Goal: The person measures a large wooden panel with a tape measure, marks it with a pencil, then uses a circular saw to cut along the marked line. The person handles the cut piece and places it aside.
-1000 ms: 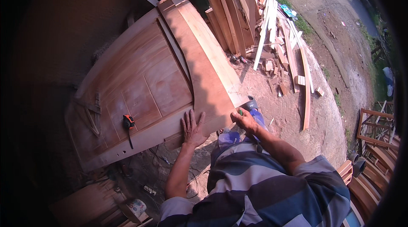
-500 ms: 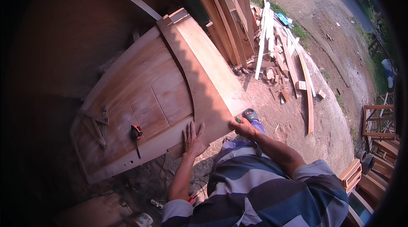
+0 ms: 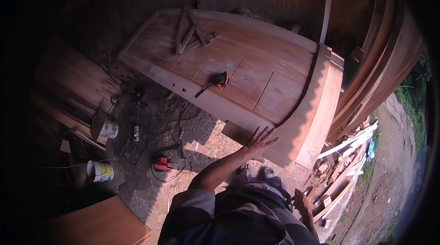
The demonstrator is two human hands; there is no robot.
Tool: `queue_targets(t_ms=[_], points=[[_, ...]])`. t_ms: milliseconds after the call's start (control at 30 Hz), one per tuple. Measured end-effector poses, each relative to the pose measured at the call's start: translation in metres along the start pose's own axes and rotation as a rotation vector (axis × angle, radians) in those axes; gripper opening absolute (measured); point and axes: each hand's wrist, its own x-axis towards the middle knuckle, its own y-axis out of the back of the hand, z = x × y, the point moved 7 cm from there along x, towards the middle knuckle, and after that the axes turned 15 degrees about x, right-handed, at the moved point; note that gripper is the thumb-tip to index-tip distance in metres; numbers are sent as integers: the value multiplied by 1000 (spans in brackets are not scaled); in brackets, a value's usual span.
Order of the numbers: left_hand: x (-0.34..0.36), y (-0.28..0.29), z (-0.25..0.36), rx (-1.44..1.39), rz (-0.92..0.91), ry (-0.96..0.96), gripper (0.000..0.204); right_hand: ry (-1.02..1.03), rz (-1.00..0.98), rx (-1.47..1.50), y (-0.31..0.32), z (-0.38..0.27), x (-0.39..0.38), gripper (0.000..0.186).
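My left hand (image 3: 262, 144) has its fingers spread over the near edge of a wooden door (image 3: 261, 84), by the corner of a wide board (image 3: 302, 123) laid across the door's right end. Whether the palm presses down is hard to tell. Lower right, beside my body, my right hand (image 3: 301, 200) has curled fingers; whatever they hold is too small to name. An orange and black tape measure (image 3: 222, 79) rests on the door panels. Beyond it lies a triangular wooden frame (image 3: 195, 34).
Boards (image 3: 380, 80) lean upright at the right, above a heap of offcuts (image 3: 341, 171). Left on the ground are a red power tool (image 3: 161, 164), cables, a power strip (image 3: 136, 133) and a bucket (image 3: 101, 171). A brown panel (image 3: 98, 222) lies lower left.
The view has swung left, bringing in the buckets and red tool. My right hand has left the board's near corner and dropped beside my body. My left hand stays by the door's near edge.
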Motion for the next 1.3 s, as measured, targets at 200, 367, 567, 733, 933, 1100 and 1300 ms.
queue_targets(t_ms=[200,367,567,733,933,1100,1300], points=[[-87,18,33,-178,491,392,98,-68,-296,-340,-11,-29,1,71],[-230,-100,80,-526,181,987,99,-12,-480,-514,-40,-50,41,73],[-431,-248,218,-974,-143,1845,103,8,-660,-641,-96,-56,50,74],[-527,-325,313,-1369,345,2453,93,-43,-781,-737,-151,-48,54,75],[-582,-356,316,-1575,484,2488,86,-247,-958,-627,-216,-56,68,77],[-614,-333,262,-1746,509,2466,77,214,-1058,-1317,-281,-105,95,58],[-622,-331,139,-1703,811,2467,73,722,-970,-1222,-402,-170,83,43]])
